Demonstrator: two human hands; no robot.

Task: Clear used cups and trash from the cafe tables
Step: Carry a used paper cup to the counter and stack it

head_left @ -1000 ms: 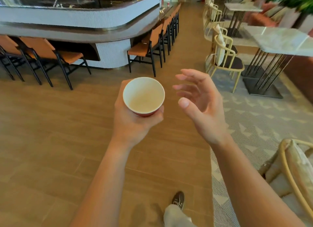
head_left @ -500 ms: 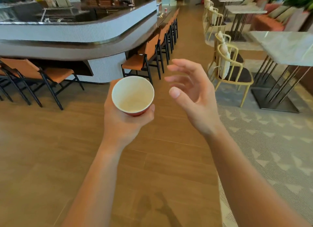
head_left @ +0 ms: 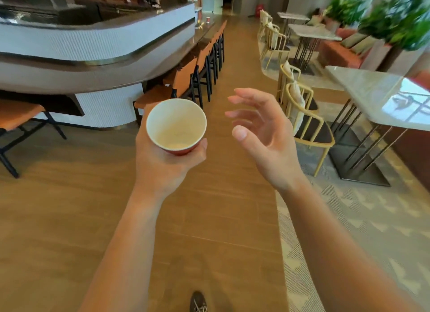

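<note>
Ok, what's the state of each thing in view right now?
cup: lidless, held about upright, only a pale film inside
left hand: grips the cup from below
right hand: fingers relaxed, holds nothing, apart from the cup
far cup: standing on the counter
bar chairs: pushed in along the counter
</note>
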